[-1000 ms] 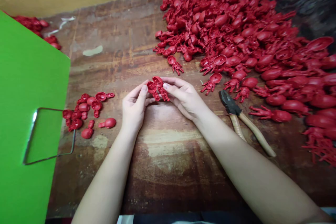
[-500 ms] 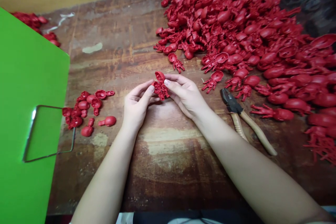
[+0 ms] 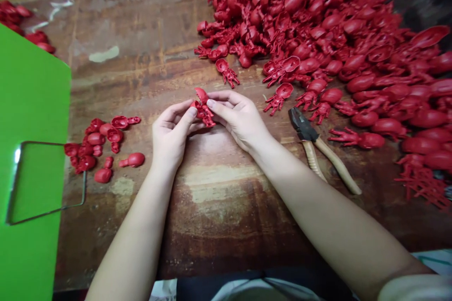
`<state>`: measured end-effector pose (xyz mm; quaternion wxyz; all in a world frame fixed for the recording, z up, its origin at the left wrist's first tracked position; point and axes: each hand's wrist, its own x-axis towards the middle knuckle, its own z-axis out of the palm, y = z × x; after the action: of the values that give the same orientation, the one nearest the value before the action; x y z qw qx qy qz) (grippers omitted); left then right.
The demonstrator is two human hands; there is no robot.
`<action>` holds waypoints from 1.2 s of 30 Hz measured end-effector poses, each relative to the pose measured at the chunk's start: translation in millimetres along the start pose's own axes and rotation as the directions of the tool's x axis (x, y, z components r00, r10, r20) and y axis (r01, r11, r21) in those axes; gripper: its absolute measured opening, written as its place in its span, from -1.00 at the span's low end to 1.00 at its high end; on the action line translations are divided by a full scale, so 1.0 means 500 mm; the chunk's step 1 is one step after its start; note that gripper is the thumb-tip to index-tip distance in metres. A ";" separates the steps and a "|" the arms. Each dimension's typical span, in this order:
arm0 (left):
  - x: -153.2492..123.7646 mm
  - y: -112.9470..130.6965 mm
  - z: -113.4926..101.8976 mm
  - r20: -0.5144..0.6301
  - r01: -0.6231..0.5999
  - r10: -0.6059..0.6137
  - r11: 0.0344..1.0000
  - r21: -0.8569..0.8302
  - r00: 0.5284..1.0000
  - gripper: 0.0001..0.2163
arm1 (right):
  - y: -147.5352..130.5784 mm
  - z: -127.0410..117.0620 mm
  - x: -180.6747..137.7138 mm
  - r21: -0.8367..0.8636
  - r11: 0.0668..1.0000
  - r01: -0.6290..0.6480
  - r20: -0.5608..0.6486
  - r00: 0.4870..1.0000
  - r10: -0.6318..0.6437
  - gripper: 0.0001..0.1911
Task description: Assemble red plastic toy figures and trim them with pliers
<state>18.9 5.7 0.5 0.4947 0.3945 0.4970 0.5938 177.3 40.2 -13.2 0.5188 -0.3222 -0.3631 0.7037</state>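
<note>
Between my two hands, just above the middle of the wooden table [image 3: 215, 225], is a small red plastic piece [image 3: 204, 114] with hollow rounded shells and thin prongs. My left hand [image 3: 171, 131] pinches its left side with thumb and finger. On the other side, my right hand [image 3: 235, 117] grips it between thumb and fingertips. Whether it is one part or two pressed together I cannot tell. A similar loose red piece [image 3: 227, 73] lies on the wood beyond my right hand.
A large heap of red plastic pieces [image 3: 293, 19] covers the back right. Pliers [image 3: 305, 127] with tan handles lie right of my right forearm. Several rounded red parts [image 3: 95, 138] sit at left, beside a green panel [image 3: 31, 103] with a wire handle [image 3: 45, 220].
The view has shifted, so everything appears further left and slightly higher. Within my hands the red piece has tilted a little, its upper shell now seen more from the side.
</note>
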 end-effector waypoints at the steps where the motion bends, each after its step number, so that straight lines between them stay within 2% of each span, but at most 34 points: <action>1: 0.000 0.001 0.001 -0.001 -0.002 0.002 1.000 0.001 1.000 -0.60 | 0.001 0.000 0.000 0.007 1.000 0.004 -0.005 1.000 -0.004 -0.51; 12: 0.001 0.002 0.002 0.008 -0.002 0.002 1.000 0.001 1.000 -0.60 | 0.005 -0.001 -0.001 -0.019 1.000 0.022 -0.016 1.000 -0.022 -0.58; 23: 0.000 0.003 -0.001 -0.018 0.011 -0.012 0.999 -0.033 1.000 -0.63 | -0.002 -0.001 0.001 -0.086 0.994 0.068 0.091 0.994 -0.060 -0.49; 27: -0.002 0.006 -0.002 -0.006 0.022 -0.022 1.000 -0.017 1.000 -0.64 | -0.002 -0.003 0.000 -0.093 0.995 0.029 0.114 0.993 -0.018 -0.47; 30: -0.004 0.006 -0.002 -0.003 0.028 -0.028 1.000 -0.006 1.000 -0.63 | -0.004 -0.002 -0.003 -0.048 0.999 -0.024 0.088 0.996 0.028 -0.47; 36: -0.001 0.006 -0.002 -0.062 -0.023 0.019 0.998 -0.056 0.998 -0.61 | -0.009 0.000 -0.005 0.010 0.995 -0.095 0.064 0.993 0.095 -0.47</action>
<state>17.3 4.9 3.4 0.4840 0.3670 0.4907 0.6247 180.3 38.5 -9.1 0.4751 -0.3131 -0.3590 0.7399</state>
